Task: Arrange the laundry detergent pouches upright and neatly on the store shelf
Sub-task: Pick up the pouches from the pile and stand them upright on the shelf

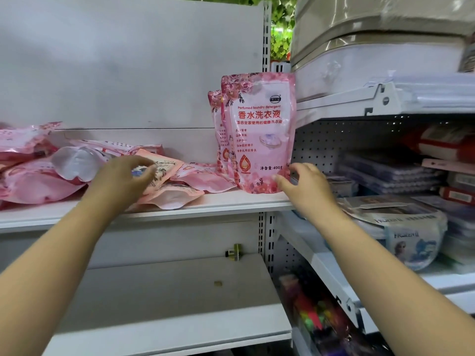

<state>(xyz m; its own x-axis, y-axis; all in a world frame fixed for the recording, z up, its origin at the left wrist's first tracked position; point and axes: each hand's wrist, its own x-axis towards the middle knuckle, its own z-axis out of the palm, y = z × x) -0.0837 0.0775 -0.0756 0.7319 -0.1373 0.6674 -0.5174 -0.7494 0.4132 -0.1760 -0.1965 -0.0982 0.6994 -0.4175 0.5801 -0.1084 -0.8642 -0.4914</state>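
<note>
- white store shelf (231, 201), middle tier, white back panel behind
- upright pouch (259, 134) stands at shelf's right end, front facing out, pink floral print
- second upright pouch (215, 129) just behind and left of it, mostly hidden
- heap of flat pouches (77, 173) lying across left and middle of shelf, overlapping, some face down
- one flat pouch (203, 179) lies touching the base of the standing pair
- lower shelf (180, 304) below, small brass-coloured fitting (234, 252) at its back, small brown speck (218, 283) mid-board
</note>
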